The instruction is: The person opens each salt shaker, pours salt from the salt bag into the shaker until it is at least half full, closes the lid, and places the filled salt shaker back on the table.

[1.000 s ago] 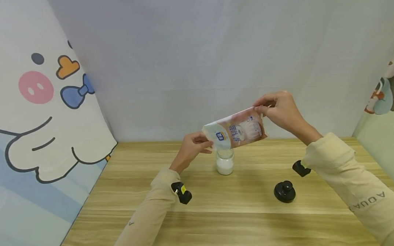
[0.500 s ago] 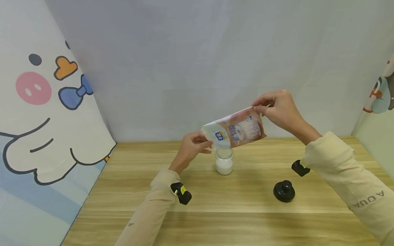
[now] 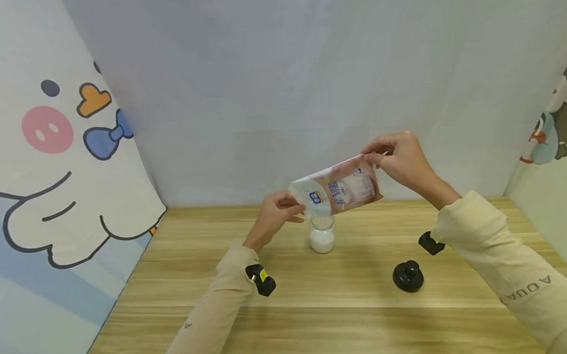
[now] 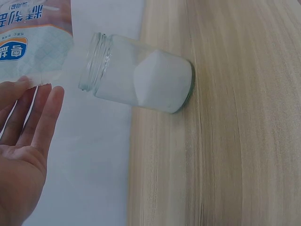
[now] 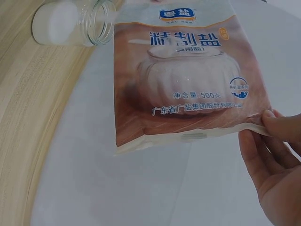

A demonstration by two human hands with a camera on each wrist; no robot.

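A printed salt bag (image 3: 342, 187) is held tilted above a glass jar (image 3: 321, 239), its left end lower than its right. My left hand (image 3: 273, 217) pinches the bag's lower left corner between thumb and fingers. At the raised right end, my right hand (image 3: 405, 155) pinches the bag's edge. White salt (image 4: 162, 80) fills about half of the jar or a little more, its surface sloping in the left wrist view. The jar stands upright and uncovered, its mouth just below the bag's low end. No falling stream of salt can be made out.
A black knobbed lid (image 3: 408, 276) lies on the wooden table (image 3: 333, 332), right of the jar. Black wrist devices sit at the left sleeve (image 3: 261, 280) and the right sleeve (image 3: 431, 242). A pale cloth wall (image 3: 287, 92) rises behind the table, with cartoon-printed panels at both sides.
Both hands keep hold of the salt bag in nearly the same pose. Only a slight shift of the head view shows; the jar and lid stay where they were on the table.
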